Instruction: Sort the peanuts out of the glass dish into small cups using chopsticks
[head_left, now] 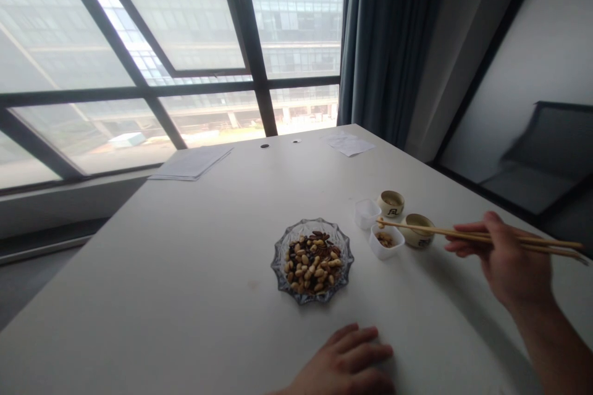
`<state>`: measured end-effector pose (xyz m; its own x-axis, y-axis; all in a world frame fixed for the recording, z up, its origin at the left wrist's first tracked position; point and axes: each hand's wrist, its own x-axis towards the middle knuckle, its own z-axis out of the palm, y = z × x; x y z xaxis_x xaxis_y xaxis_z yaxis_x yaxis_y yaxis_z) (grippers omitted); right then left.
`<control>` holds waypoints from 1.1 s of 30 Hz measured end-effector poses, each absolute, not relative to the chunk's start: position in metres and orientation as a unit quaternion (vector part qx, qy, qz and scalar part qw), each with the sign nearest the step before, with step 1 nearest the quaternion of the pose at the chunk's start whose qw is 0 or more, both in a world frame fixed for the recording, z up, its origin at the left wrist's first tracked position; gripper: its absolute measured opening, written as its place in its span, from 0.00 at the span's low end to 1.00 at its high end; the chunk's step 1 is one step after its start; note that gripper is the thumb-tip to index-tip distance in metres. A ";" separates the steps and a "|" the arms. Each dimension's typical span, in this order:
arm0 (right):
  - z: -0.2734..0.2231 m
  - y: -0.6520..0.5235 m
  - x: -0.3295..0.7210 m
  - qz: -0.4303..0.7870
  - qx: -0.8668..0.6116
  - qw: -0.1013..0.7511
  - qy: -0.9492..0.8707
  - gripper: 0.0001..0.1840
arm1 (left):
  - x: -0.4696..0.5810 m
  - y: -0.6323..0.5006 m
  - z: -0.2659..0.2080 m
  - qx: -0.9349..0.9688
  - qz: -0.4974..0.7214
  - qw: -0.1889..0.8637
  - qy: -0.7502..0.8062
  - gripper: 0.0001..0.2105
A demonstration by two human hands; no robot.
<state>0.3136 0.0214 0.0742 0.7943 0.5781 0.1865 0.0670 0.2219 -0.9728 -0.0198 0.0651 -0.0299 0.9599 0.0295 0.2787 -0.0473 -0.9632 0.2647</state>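
Observation:
My right hand [514,259] is closed around a pair of wooden chopsticks [456,234], which reach left over the small cups. At their tips is a small pale piece [380,222], perhaps a peanut, above the rim of a clear plastic cup [388,251] with brown bits in it. My left hand [349,361] rests on the table with its fingers stretched out and nothing in it. Just beyond it stands a scalloped glass bowl [280,278] of peanuts in the shell and dark seeds or nuts.
Another clear plastic cup [367,214] and two beige ceramic cups [391,203] with dark characters stand close to the chopsticks. Sheets of paper [192,163] lie at the white table's [185,271] far left, and more paper [349,143] at its far right. Windows and a dark curtain [384,43] are behind.

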 end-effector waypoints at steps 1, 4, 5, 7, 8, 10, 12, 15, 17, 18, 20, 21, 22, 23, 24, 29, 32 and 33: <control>0.074 0.021 0.317 0.168 -0.610 0.728 -0.266 0.25 | -0.020 0.065 -0.030 0.981 0.141 0.132 -0.005 0.12; 0.075 0.020 0.321 0.147 -0.633 0.708 -0.275 0.27 | -0.020 0.066 -0.030 0.982 0.140 0.127 -0.005 0.11; 0.075 0.019 0.322 0.139 -0.637 0.704 -0.280 0.28 | -0.021 0.066 -0.030 0.982 0.140 0.129 -0.005 0.12; 0.075 0.019 0.322 0.128 -0.642 0.699 -0.288 0.28 | -0.021 0.066 -0.029 0.981 0.138 0.134 -0.005 0.12; 0.076 0.018 0.322 0.126 -0.641 0.699 -0.290 0.28 | -0.021 0.066 -0.029 0.981 0.139 0.138 -0.005 0.12; 0.076 0.018 0.322 0.126 -0.637 0.703 -0.292 0.29 | -0.021 0.066 -0.030 0.980 0.139 0.145 -0.007 0.12; 0.075 0.018 0.322 0.128 -0.626 0.713 -0.289 0.30 | -0.021 0.066 -0.031 0.979 0.143 0.148 -0.007 0.12; 0.072 0.021 0.317 0.130 -0.600 0.738 -0.282 0.30 | -0.021 0.066 -0.032 0.979 0.143 0.143 -0.003 0.13; 0.069 0.024 0.310 0.146 -0.579 0.745 -0.297 0.31 | -0.021 0.066 -0.031 0.980 0.139 0.141 -0.002 0.13; 0.067 0.025 0.304 0.162 -0.570 0.741 -0.315 0.31 | -0.021 0.066 -0.031 0.980 0.138 0.142 -0.002 0.13; 0.064 0.028 0.290 0.206 -0.556 0.717 -0.365 0.30 | -0.021 0.066 -0.031 0.980 0.136 0.142 -0.003 0.13; 0.061 0.029 0.282 0.230 -0.550 0.700 -0.393 0.30 | -0.021 0.066 -0.031 0.981 0.136 0.141 -0.003 0.13; 0.059 0.030 0.273 0.254 -0.544 0.681 -0.419 0.29 | -0.021 0.066 -0.031 0.981 0.136 0.139 -0.003 0.12; 0.057 0.031 0.264 0.273 -0.539 0.665 -0.439 0.28 | -0.021 0.066 -0.031 0.981 0.137 0.135 -0.003 0.12; 0.055 0.032 0.255 0.288 -0.533 0.653 -0.454 0.27 | -0.021 0.065 -0.032 0.981 0.140 0.131 -0.003 0.12; 0.041 0.039 0.225 0.315 -0.495 0.619 -0.522 0.20 | -0.019 0.065 -0.036 0.981 0.147 0.128 -0.005 0.12; 0.031 0.044 0.220 0.325 -0.477 0.592 -0.563 0.17 | -0.018 0.065 -0.038 0.980 0.143 0.136 -0.004 0.12; 0.028 0.046 0.219 0.329 -0.475 0.587 -0.568 0.16 | -0.018 0.065 -0.038 0.980 0.142 0.138 -0.004 0.12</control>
<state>0.2195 0.0455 0.0284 0.1393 0.9250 0.3534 0.1532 0.3324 -0.9306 -0.0183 0.0650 -0.0380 0.9599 0.0322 0.2785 -0.0460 -0.9618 0.2699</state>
